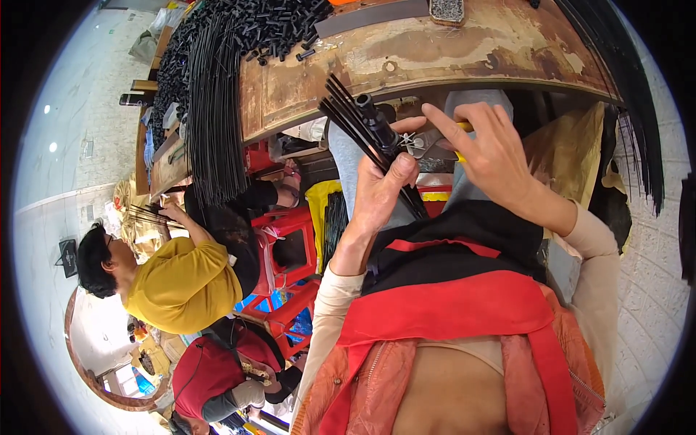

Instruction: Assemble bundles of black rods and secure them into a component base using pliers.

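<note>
My left hand (384,188) is wrapped round a bundle of thin black rods (348,119), which slants up toward the table edge. A black tubular fitting (375,125) stands among the rods, above my left thumb. At its side is a small whitish star-like piece (412,143), too small to name. My right hand (489,148) is just to the right, its index finger stretched toward that piece. The other fingers curl round a yellow-handled tool (462,154), mostly hidden by the hand, so its kind is unclear.
A worn wooden table (464,54) stands ahead, with a heap of black tubular fittings (254,25) and a long bundle of black rods (214,109). More rods hang at the right. Red stools (293,250) stand left. A co-worker in yellow (185,279) holds rods; another wears dark red (210,370).
</note>
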`<state>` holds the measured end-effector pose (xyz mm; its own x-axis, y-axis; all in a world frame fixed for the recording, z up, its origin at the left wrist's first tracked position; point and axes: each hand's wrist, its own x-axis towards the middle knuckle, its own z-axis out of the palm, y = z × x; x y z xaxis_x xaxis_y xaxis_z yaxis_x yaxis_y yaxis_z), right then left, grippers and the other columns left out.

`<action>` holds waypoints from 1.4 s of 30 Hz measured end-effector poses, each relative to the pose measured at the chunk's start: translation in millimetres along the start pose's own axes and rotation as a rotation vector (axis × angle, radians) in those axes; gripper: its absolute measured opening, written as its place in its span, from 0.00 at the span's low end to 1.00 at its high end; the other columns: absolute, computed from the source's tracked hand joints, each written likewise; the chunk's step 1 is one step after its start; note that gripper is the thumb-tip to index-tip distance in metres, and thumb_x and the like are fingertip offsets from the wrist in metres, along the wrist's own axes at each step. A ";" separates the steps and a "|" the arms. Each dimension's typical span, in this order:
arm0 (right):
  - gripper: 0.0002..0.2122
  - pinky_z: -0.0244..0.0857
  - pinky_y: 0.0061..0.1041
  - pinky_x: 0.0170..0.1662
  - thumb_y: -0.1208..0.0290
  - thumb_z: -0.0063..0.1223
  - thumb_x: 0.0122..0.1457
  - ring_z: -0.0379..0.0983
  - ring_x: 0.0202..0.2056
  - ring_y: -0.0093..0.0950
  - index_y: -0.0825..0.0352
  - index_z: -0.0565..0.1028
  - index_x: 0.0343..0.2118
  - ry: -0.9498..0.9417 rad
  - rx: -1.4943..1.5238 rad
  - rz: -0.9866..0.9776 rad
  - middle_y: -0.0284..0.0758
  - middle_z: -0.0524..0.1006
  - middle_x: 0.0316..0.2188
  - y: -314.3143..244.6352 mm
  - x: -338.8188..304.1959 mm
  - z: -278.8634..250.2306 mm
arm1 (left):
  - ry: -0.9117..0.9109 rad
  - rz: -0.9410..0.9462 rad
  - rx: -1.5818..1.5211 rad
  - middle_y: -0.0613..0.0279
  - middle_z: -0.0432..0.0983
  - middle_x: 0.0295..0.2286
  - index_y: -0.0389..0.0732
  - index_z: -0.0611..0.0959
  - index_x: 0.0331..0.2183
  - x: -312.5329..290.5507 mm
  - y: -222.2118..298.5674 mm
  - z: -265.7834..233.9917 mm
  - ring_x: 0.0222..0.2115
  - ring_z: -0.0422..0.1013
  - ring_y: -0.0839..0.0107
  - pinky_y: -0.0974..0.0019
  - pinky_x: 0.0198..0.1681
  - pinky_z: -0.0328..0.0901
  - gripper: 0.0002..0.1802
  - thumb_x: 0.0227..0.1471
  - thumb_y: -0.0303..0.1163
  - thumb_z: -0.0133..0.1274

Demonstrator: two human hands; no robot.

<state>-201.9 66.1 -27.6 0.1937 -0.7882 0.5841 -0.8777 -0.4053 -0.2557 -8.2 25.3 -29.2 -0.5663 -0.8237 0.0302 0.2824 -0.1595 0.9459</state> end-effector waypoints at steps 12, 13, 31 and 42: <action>0.18 0.62 0.25 0.22 0.69 0.60 0.53 0.72 0.18 0.27 0.70 0.65 0.41 -1.028 0.911 0.648 0.36 0.73 0.19 -0.6 26.3 -81.2 | -0.179 -0.126 0.081 0.75 0.67 0.21 0.35 0.76 0.49 4.4 2.7 -4.6 0.22 0.61 0.86 0.79 0.26 0.57 0.22 0.53 0.32 0.57; 0.18 0.63 0.28 0.23 0.65 0.58 0.54 0.72 0.19 0.33 0.70 0.64 0.40 -0.834 0.644 0.389 0.38 0.73 0.20 4.7 24.4 -82.8 | -0.180 -0.126 0.079 0.75 0.67 0.21 0.35 0.76 0.49 6.0 1.9 -2.7 0.22 0.61 0.86 0.79 0.26 0.57 0.22 0.53 0.32 0.57; 0.15 0.65 0.34 0.27 0.65 0.55 0.56 0.70 0.20 0.41 0.70 0.66 0.39 -0.517 0.184 -0.065 0.39 0.70 0.16 28.6 39.4 -82.0 | -0.134 -0.020 0.045 0.72 0.59 0.19 0.28 0.69 0.52 16.2 -6.4 -12.9 0.20 0.55 0.80 0.73 0.25 0.54 0.37 0.54 0.50 0.55; 0.21 0.61 0.24 0.18 0.53 0.48 0.59 0.68 0.14 0.28 0.73 0.68 0.38 -1.123 0.900 0.811 0.38 0.69 0.15 14.7 36.8 -77.2 | -0.091 0.030 0.069 0.72 0.57 0.18 0.29 0.65 0.55 11.4 -1.6 -5.5 0.19 0.53 0.81 0.73 0.24 0.53 0.37 0.56 0.49 0.53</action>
<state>-241.5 66.9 49.5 0.3917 -0.6728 -0.6277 -0.4601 0.4475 -0.7668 -10.9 13.2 -32.1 -0.6274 -0.7740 0.0855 0.2482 -0.0947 0.9641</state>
